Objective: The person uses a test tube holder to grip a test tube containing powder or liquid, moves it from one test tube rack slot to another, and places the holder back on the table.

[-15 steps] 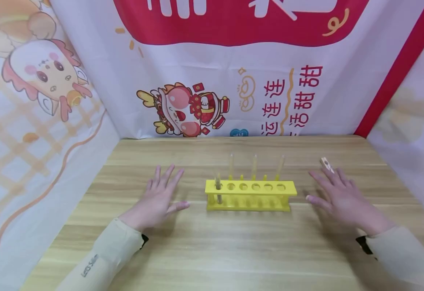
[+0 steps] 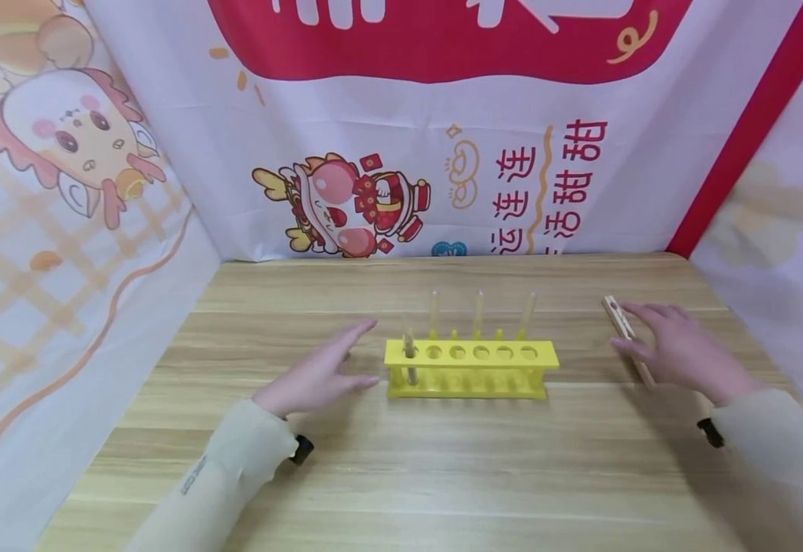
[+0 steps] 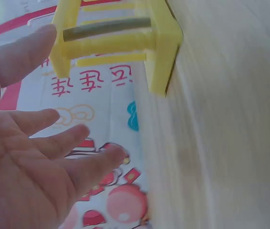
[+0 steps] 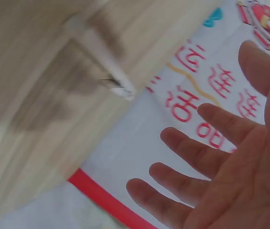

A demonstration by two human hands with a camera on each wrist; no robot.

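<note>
A yellow test tube rack [image 2: 470, 365] stands on the table, with one test tube [image 2: 411, 368] holding greyish contents upright in its leftmost hole. Three clear test tubes [image 2: 480, 313] stand along the rack's back row. My left hand [image 2: 312, 381] is just left of the rack, thumb and fingers spread apart and nothing between them; the left wrist view shows its bare palm [image 3: 25, 176]. On the right, a wooden test tube holder [image 2: 620, 316] lies slanted on the table. Over its right side hovers my right hand [image 2: 687, 354], fingers loosely extended and holding nothing.
The wood-grain table [image 2: 429, 475] extends in front of the rack. A printed white cloth [image 2: 388, 115] hangs behind the table's back edge, and more cloth [image 2: 84, 307] walls the left side. Another cloth hangs on the right.
My left hand has moved right, closer to the rack, and turned on its side. The right hand has shifted right, uncovering more of the test tube holder. The view has shifted slightly.
</note>
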